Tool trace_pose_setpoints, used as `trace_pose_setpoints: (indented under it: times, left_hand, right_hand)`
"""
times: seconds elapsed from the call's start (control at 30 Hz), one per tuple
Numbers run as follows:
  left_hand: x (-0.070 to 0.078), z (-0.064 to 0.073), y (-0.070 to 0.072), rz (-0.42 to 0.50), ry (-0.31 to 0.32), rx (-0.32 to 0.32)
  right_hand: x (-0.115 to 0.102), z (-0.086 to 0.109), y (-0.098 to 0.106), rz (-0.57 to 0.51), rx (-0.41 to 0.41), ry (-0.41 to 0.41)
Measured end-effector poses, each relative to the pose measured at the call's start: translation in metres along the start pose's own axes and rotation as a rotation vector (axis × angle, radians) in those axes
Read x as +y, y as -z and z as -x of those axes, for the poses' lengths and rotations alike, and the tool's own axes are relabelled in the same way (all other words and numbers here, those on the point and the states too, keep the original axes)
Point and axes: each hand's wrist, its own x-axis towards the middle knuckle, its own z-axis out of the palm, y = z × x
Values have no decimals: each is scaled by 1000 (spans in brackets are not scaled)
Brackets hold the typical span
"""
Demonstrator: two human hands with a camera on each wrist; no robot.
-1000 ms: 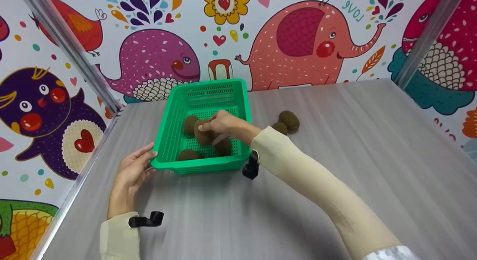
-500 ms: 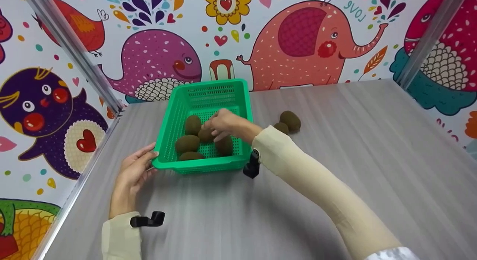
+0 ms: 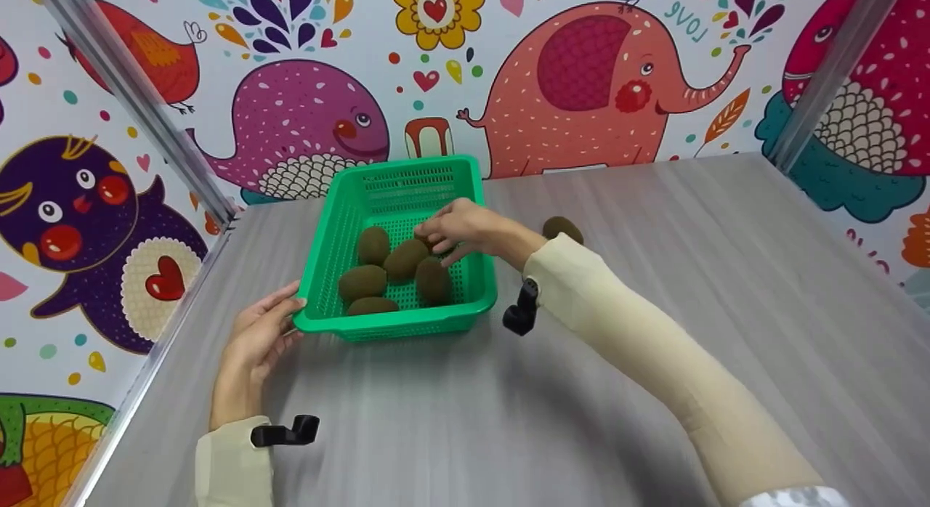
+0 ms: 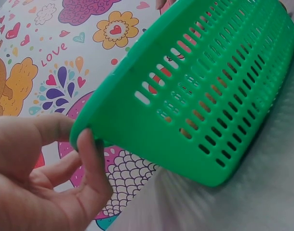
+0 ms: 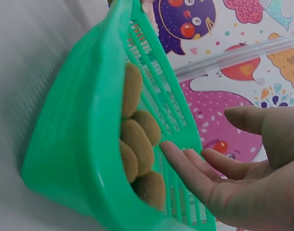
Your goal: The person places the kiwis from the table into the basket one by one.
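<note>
A green plastic basket [image 3: 396, 322] stands on the table with several brown kiwis [image 3: 362, 282] lying in it. My left hand [image 3: 260, 334] pinches its near left corner, thumb and fingers on the rim [image 4: 119, 108]. Over the basket's right side hovers my right hand [image 3: 468, 227], fingers loosely extended. In the right wrist view nothing is between the right hand's [image 5: 248, 175] thumb and fingers, and kiwis [image 5: 137, 147] lie beyond the fingertips. One kiwi under the right hand is partly hidden. Outside the basket, another kiwi [image 3: 562, 228] is partly covered by my right sleeve.
The grey wood-grain table [image 3: 407, 420] meets a cartoon-printed back wall [image 3: 436, 78] just behind the basket. A metal corner post [image 3: 138, 100] rises at the left, another post [image 3: 828, 78] at the right.
My right hand has let go of a kiwi, which now lies at the basket's left, and has drawn back rightward. The sleeve now covers a loose kiwi on the table. My left hand stays put.
</note>
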Motion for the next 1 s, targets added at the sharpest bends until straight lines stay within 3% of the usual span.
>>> trace_pose_setpoints:
  times: [0.4,1.0]
  left_hand:
    - [1,-1,0,29,15,4]
    - [0,1,0,-4,9,1]
  right_hand:
    - [22,15,58,66,151,190]
    - [72,31,115,176,321,84]
